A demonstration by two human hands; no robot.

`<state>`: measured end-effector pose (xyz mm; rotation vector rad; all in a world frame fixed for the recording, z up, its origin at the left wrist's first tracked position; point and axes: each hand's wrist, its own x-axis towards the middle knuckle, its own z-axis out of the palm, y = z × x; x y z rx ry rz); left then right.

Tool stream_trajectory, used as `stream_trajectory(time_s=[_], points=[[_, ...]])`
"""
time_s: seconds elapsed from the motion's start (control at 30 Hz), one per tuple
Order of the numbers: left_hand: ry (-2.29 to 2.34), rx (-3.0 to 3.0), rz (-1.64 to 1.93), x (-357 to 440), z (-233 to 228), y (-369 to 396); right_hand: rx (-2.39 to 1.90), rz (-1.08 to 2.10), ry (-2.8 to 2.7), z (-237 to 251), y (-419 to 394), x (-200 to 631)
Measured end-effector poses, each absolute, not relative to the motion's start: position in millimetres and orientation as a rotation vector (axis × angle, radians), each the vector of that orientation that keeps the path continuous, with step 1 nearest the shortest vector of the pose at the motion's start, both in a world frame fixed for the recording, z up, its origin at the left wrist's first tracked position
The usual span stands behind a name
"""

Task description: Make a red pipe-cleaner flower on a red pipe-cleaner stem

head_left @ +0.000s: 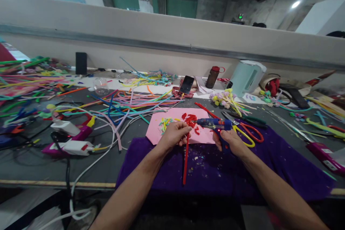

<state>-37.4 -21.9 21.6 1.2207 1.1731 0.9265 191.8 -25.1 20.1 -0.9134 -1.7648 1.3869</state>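
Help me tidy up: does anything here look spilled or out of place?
Pale scraps lie scattered on the purple cloth, off the pink sheet. They look spilled, since other small bits sit on that sheet.

A slim, straight red stem (185,161) hangs nearly upright from the left hand (176,133), its lower end free. The blue glue gun (214,123), smudged with residue and showing a small red light, lies roughly level in the right hand (228,140), nozzle pointing left near the stem's top.

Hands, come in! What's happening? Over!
Left hand holds red stem. Right hand grips blue glue gun. Red bits on pink sheet. Scissors beside right hand.
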Motion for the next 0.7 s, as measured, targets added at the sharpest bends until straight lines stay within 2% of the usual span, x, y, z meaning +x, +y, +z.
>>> stream_trajectory(time_s=[0.7], points=[[1.16, 1.219, 0.921, -37.4, 24.1, -22.9, -0.957, 1.294, -1.829, 17.2, -24.8, 191.3]])
